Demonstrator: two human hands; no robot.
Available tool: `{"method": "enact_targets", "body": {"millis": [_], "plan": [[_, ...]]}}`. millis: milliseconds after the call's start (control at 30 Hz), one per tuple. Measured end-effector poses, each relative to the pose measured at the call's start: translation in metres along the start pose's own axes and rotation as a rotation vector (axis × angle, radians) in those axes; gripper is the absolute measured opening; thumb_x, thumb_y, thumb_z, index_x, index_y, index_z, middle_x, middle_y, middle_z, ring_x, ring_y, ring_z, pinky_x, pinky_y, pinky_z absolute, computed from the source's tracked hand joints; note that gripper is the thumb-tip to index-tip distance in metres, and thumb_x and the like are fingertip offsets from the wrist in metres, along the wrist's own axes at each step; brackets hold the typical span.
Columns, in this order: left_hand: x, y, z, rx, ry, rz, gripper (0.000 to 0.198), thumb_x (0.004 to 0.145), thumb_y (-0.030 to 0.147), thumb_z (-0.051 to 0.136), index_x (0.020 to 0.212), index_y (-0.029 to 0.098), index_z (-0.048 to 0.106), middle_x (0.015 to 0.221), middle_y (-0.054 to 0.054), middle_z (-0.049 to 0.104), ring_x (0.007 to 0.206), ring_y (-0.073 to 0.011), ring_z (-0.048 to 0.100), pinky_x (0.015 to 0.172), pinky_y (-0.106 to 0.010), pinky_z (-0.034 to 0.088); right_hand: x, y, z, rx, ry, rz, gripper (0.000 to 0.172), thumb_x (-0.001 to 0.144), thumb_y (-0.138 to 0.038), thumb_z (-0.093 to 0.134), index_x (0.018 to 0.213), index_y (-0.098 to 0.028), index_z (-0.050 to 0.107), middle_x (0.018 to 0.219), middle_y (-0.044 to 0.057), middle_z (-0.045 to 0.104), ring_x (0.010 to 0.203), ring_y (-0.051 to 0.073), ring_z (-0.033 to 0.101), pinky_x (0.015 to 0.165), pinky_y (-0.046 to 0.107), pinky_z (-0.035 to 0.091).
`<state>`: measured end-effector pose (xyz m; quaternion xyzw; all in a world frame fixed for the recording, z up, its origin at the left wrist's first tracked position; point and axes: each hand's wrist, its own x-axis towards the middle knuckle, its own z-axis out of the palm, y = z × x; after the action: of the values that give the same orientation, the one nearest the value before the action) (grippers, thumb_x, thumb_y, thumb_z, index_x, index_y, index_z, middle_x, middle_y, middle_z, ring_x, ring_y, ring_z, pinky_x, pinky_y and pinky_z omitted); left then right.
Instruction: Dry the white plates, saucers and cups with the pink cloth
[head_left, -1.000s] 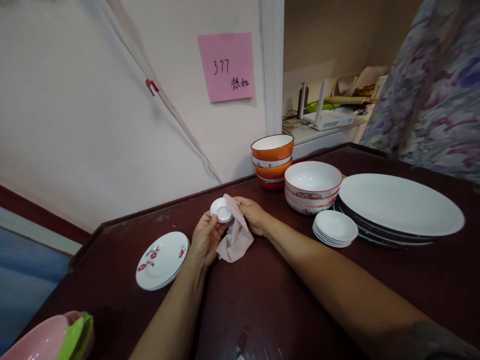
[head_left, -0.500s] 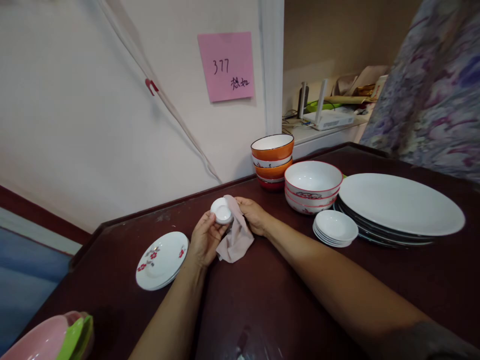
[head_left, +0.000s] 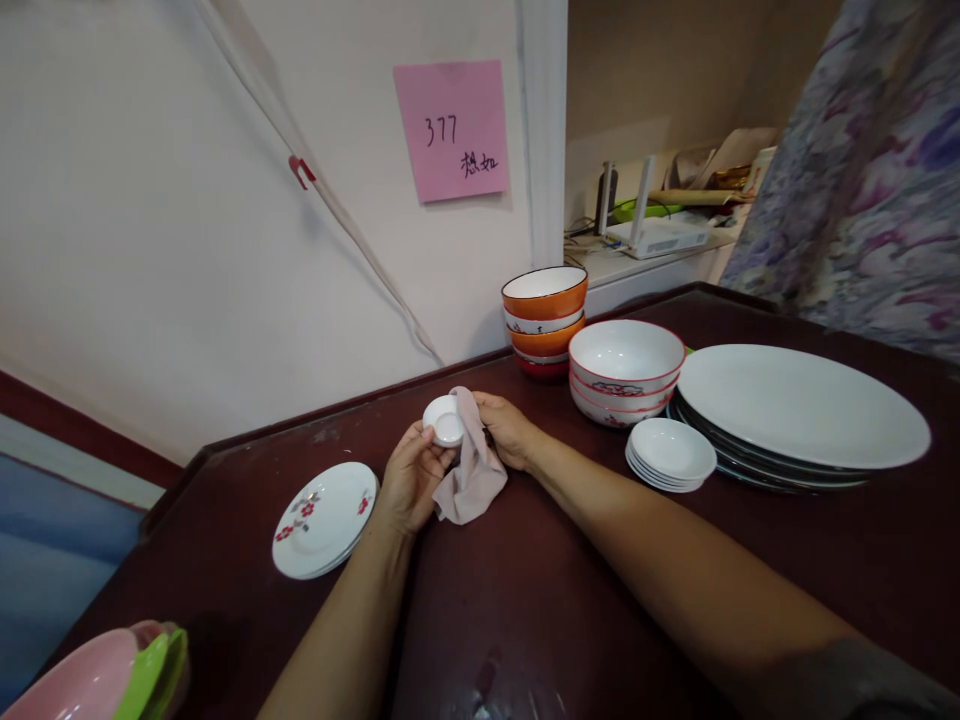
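Between my hands a small white dish (head_left: 445, 420) is held tilted above the dark table, its ringed round face toward me. My left hand (head_left: 411, 470) grips the dish by its lower left edge, thumb on the rim. My right hand (head_left: 506, 428) is closed on a pale pink cloth (head_left: 474, 480), which is pressed over the dish's right side and hangs down below it. The right fingertips are partly hidden behind the cloth. Left of my left forearm lies a short stack of white plates (head_left: 326, 525) with red flowers.
Right of my hands stand stacked small white dishes (head_left: 671, 452), red-rimmed bowls (head_left: 624, 385), orange and white bowls (head_left: 545, 300) and large oval plates (head_left: 802, 410). Pink and green bowls (head_left: 82, 680) sit at the near left corner. A wall (head_left: 225, 250) rises behind the table (head_left: 570, 610).
The dish has shifted very slightly to the right in my hands. Both hands keep their hold, and the stacks around them stay where they were.
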<state>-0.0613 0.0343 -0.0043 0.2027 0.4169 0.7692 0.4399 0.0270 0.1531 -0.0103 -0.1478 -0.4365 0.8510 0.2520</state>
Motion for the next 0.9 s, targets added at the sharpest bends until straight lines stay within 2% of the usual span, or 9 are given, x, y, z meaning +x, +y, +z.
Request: {"method": "enact_targets", "body": {"millis": [100, 167, 300, 433, 567, 633, 700, 800, 900], "plan": [[-0.0021, -0.0013, 0.0012, 0.115, -0.036, -0.068, 0.019, 0.075, 0.023, 0.071, 0.090, 0.015, 0.061, 0.081, -0.004, 0.070, 0.068, -0.0142, 0.065, 0.067, -0.026, 0.055, 0.0031, 0.0011, -0.0016, -0.006, 0.071, -0.008, 0.020, 0.068, -0.035, 0.068, 0.069, -0.018, 0.058, 0.058, -0.003, 0.057, 0.054, 0.010, 0.049, 0.053, 0.023, 0.038], [-0.0026, -0.0022, 0.0026, 0.136, -0.033, -0.069, 0.021, 0.074, 0.024, 0.073, 0.089, 0.015, 0.061, 0.079, -0.004, 0.069, 0.065, -0.0134, 0.065, 0.064, -0.026, 0.055, 0.0044, 0.0018, -0.0021, -0.002, 0.094, -0.011, 0.023, 0.070, -0.038, 0.067, 0.067, -0.018, 0.057, 0.055, -0.004, 0.055, 0.053, 0.011, 0.048, 0.052, 0.023, 0.038], [0.0003, -0.0013, 0.0023, 0.013, 0.022, 0.013, 0.021, 0.075, 0.021, 0.073, 0.091, 0.017, 0.061, 0.089, -0.003, 0.070, 0.079, -0.0132, 0.066, 0.077, -0.027, 0.056, 0.0019, 0.0017, -0.0004, 0.011, 0.047, -0.011, 0.019, 0.066, -0.034, 0.069, 0.074, -0.018, 0.060, 0.058, -0.004, 0.057, 0.053, 0.010, 0.049, 0.054, 0.023, 0.040], [0.0014, 0.0012, 0.0005, -0.034, 0.009, 0.038, 0.017, 0.078, 0.020, 0.070, 0.090, 0.017, 0.059, 0.095, -0.004, 0.070, 0.089, -0.0155, 0.067, 0.085, -0.032, 0.055, 0.0008, 0.0009, -0.0003, 0.007, -0.002, -0.008, 0.020, 0.063, -0.031, 0.071, 0.075, -0.019, 0.061, 0.063, -0.004, 0.060, 0.055, 0.011, 0.052, 0.057, 0.023, 0.041], [-0.0025, -0.0006, 0.0032, 0.115, -0.038, -0.077, 0.024, 0.074, 0.022, 0.074, 0.093, 0.016, 0.060, 0.085, -0.004, 0.070, 0.073, -0.0146, 0.067, 0.068, -0.027, 0.056, 0.0061, 0.0003, -0.0053, 0.004, 0.078, -0.030, 0.022, 0.069, -0.039, 0.068, 0.073, -0.019, 0.059, 0.059, -0.003, 0.059, 0.055, 0.012, 0.052, 0.056, 0.024, 0.041], [-0.0035, -0.0020, 0.0049, 0.146, -0.050, -0.081, 0.027, 0.072, 0.022, 0.076, 0.094, 0.016, 0.060, 0.084, -0.004, 0.070, 0.069, -0.0139, 0.066, 0.065, -0.026, 0.055, 0.0075, 0.0001, -0.0071, 0.002, 0.102, -0.035, 0.026, 0.071, -0.044, 0.066, 0.072, -0.020, 0.058, 0.057, -0.003, 0.058, 0.055, 0.013, 0.052, 0.055, 0.025, 0.041], [-0.0027, -0.0024, 0.0052, 0.102, -0.032, -0.039, 0.027, 0.072, 0.020, 0.076, 0.094, 0.016, 0.060, 0.089, -0.004, 0.071, 0.076, -0.0140, 0.067, 0.072, -0.027, 0.056, 0.0067, 0.0001, -0.0068, -0.002, 0.090, -0.035, 0.026, 0.070, -0.044, 0.067, 0.074, -0.020, 0.059, 0.058, -0.003, 0.058, 0.057, 0.013, 0.052, 0.056, 0.025, 0.042], [0.0003, -0.0002, 0.0028, -0.004, 0.022, 0.046, 0.022, 0.075, 0.018, 0.074, 0.093, 0.018, 0.060, 0.098, -0.003, 0.071, 0.089, -0.0139, 0.067, 0.085, -0.030, 0.055, 0.0028, 0.0009, -0.0036, -0.005, 0.028, -0.039, 0.024, 0.061, -0.031, 0.074, 0.078, -0.020, 0.061, 0.064, -0.004, 0.061, 0.058, 0.011, 0.053, 0.057, 0.023, 0.042], [0.0018, 0.0022, 0.0007, -0.045, 0.040, 0.062, 0.018, 0.078, 0.017, 0.071, 0.092, 0.018, 0.061, 0.099, -0.002, 0.071, 0.091, -0.0135, 0.067, 0.087, -0.029, 0.054, -0.0004, 0.0018, -0.0009, -0.010, -0.033, -0.056, 0.027, 0.055, -0.021, 0.074, 0.078, -0.020, 0.061, 0.065, -0.006, 0.059, 0.055, 0.009, 0.050, 0.055, 0.021, 0.040]]}}
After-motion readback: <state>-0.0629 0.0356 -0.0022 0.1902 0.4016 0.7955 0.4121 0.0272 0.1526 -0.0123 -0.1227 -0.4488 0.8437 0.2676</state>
